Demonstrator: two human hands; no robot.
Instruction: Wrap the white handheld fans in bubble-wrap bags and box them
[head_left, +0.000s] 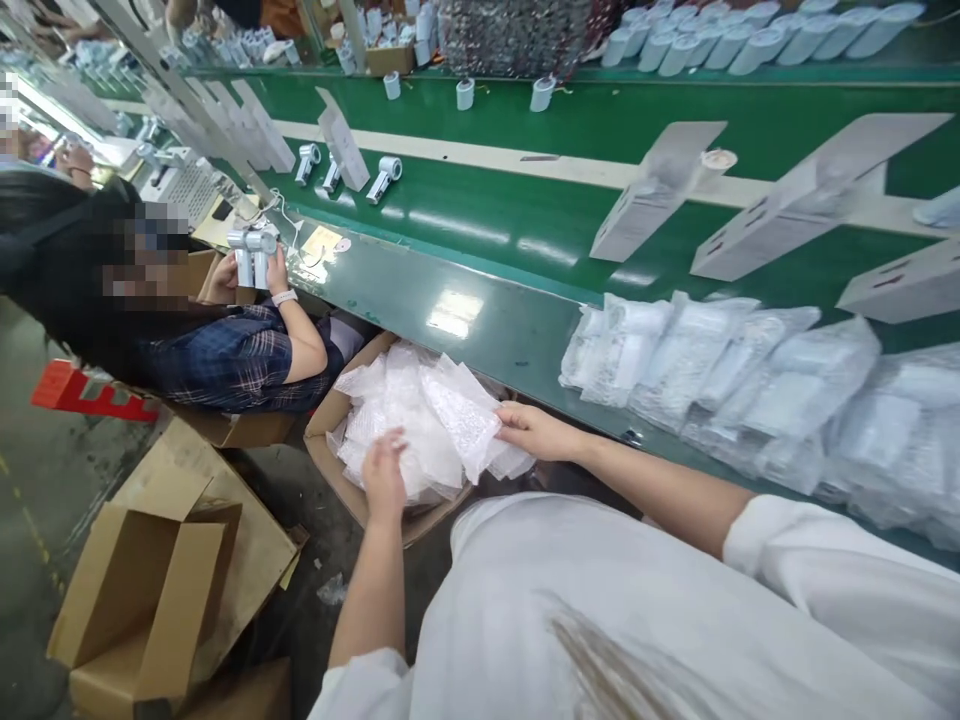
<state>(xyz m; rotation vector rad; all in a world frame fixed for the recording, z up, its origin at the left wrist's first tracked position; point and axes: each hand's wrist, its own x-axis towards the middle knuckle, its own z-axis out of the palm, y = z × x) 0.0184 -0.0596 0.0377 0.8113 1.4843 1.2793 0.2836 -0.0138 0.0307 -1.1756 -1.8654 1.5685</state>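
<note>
A cardboard box (pixel 322 452) full of clear bubble-wrap bags (pixel 397 400) stands below the bench edge in front of me. My right hand (pixel 536 432) pinches the edge of one bubble-wrap bag (pixel 465 410) between thumb and fingers at the box's right side. Over the left part of the pile is my left hand (pixel 385 475), its fingers slightly blurred, loosely bent and apart, with nothing seen in them. Whether its fingertips touch the bags I cannot tell. Several wrapped items (pixel 787 380) in bubble bags lie in a row on the bench to the right.
A co-worker (pixel 225 350) sits at the left, holding grey-blue devices (pixel 253 255). White cartons (pixel 810 200) stand on the green conveyor (pixel 480 220), with several devices (pixel 385 180) farther left. Open cardboard boxes (pixel 142 600) and a red stool (pixel 82 395) occupy the floor.
</note>
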